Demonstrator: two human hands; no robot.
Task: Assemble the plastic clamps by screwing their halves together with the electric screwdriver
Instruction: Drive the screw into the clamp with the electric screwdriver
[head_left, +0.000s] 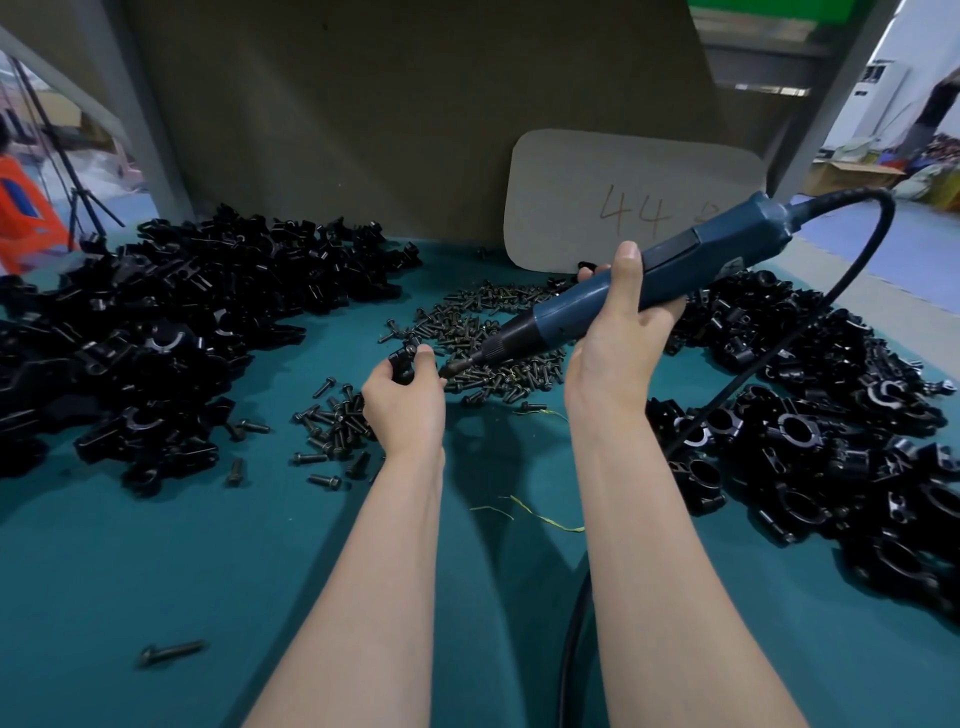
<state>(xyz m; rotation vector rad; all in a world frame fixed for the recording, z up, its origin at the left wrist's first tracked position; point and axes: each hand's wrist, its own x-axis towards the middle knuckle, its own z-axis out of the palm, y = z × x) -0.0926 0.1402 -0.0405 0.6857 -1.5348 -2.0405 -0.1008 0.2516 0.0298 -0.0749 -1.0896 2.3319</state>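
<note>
Teal covering runs across the tabletop (156, 571), and from my remote seat I read it like this: the left hand (402, 402) is at centre, fingers and thumb curled round one small black clamp (404, 358). The right hand (618, 332) wraps the blue electric screwdriver (701, 254) around its middle, thumb lying up across the body. The tool is tilted down and to the left so its bit (457, 366) points at the clamp, right beside the left thumb — whether the tip is seated in a screw head I cannot tell. A black cable (570, 660) leaves the far end of the tool, arcs right, drops across the right side and shows again at the near edge beside the right forearm. A big heap of black clamp parts (156, 322) fills the far left, and another heap of clamps (805, 415), many showing round bores, lies on the right, from far to near. Between them, just beyond the hands, lies a spread of dark screws (488, 332). A smaller scatter (332, 421) sits just left of the left wrist, and one lone screw (171, 652) lies near on the left. A pale card (623, 208) with "44" handwritten stands against the brown backboard (389, 104) — far, right of centre. Thin yellow threads (545, 517) lie between the two forearms.
</note>
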